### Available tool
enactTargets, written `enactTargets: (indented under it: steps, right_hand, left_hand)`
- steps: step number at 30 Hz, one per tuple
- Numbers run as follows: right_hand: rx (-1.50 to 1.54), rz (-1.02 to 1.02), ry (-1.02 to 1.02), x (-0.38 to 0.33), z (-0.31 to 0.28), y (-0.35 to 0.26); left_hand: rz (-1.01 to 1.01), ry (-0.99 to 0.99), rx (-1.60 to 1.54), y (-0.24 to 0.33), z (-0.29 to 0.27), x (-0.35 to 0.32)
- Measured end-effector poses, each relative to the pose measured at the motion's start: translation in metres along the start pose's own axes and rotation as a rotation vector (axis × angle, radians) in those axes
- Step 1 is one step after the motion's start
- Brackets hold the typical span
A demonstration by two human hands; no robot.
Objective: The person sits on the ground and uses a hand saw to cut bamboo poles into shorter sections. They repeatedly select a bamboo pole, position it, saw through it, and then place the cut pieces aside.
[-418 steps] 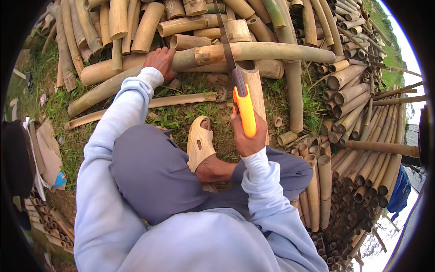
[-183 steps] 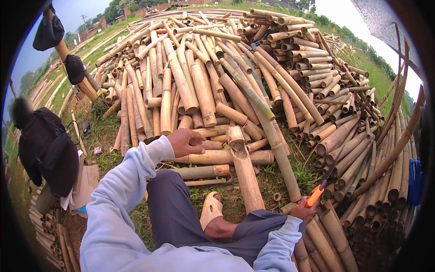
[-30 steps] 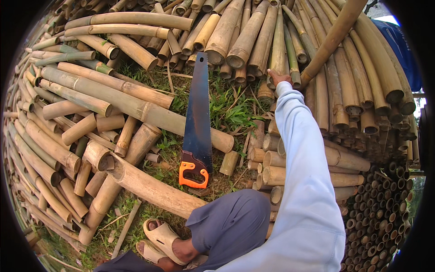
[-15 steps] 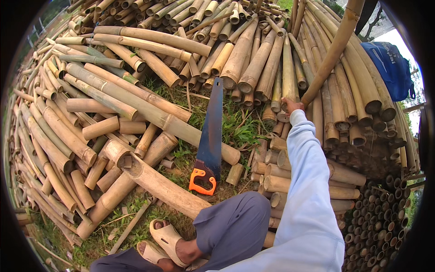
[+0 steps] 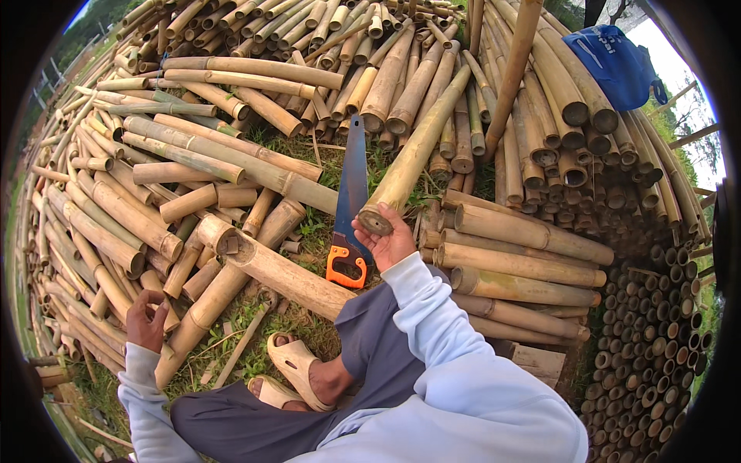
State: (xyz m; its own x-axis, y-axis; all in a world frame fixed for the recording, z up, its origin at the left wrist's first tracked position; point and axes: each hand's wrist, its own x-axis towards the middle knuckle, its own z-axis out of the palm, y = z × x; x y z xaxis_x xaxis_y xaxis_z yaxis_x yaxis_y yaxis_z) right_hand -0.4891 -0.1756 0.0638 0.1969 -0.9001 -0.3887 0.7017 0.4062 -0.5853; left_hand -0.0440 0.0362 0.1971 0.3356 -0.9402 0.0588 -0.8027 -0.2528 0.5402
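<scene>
Right hand [image 5: 386, 235]: fingers clasped about the near end of a bamboo pole [image 5: 421, 148], extending toward one o'clock. Handsaw [image 5: 353, 202]: just beside, ten o'clock. Left hand [image 5: 147, 320]: eight o'clock, fingers curled; whether tips touch, unclear.

From your head, the fisheye camera is looking down and forward, framing your legs [image 5: 386, 332] close at lower centre and bamboo stacks [image 5: 394, 77] farther off up top.
</scene>
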Motion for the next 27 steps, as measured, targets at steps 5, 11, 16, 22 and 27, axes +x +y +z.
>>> enactTargets:
  steps: [5, 11, 16, 22, 27]
  right_hand:
    - [0.151, 0.289, -0.089, -0.083, 0.042, 0.120]
    - [0.055, 0.320, -0.186, -0.130, 0.068, 0.260]
    - [-0.324, 0.250, -0.338, -0.141, 0.079, 0.247]
    - [-0.760, 0.210, -0.255, -0.051, 0.009, 0.084]
    - [-0.609, -0.196, 0.399, 0.140, -0.061, -0.100]
  left_hand:
    - [0.300, -0.449, 0.123, 0.151, 0.086, 0.061]
    - [0.211, -0.596, 0.604, 0.224, 0.171, 0.073]
    - [0.109, -0.605, 0.554, 0.189, 0.185, 0.070]
    - [0.201, -0.513, 0.642, 0.145, 0.122, 0.068]
    - [0.374, -0.318, 0.631, 0.100, 0.085, 0.042]
